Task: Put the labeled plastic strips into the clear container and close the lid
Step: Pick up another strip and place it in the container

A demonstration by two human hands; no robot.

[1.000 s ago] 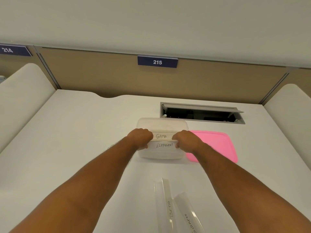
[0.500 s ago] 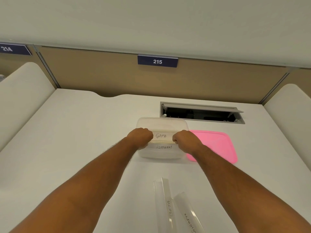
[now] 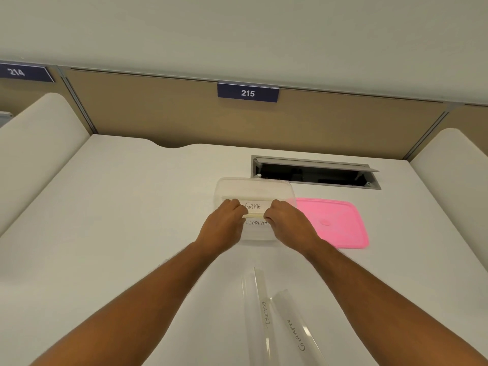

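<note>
The clear container [image 3: 253, 184] stands open on the white desk. Over its opening both hands grip a strip marked GAMA [image 3: 254, 206]: my left hand [image 3: 224, 225] pinches its left end, my right hand [image 3: 286, 224] its right end. A strip marked ELEPHANT [image 3: 256, 223] lies just below it inside the container, partly hidden by my fingers. The pink lid [image 3: 335, 223] lies flat on the desk, right of the container. Two more clear strips, marked BETA [image 3: 260, 313] and GIRAFFE [image 3: 295, 331], lie on the desk near me.
An open cable hatch [image 3: 314, 175] is sunk in the desk just behind the container. A tan partition with a 215 sign [image 3: 247, 93] closes off the back. White curved dividers [image 3: 34, 143] stand at both sides.
Both hands have slid slightly inward along the GAMA strip, and the strip has lowered a little over the container. The ELEPHANT strip is more covered by my fingers.
</note>
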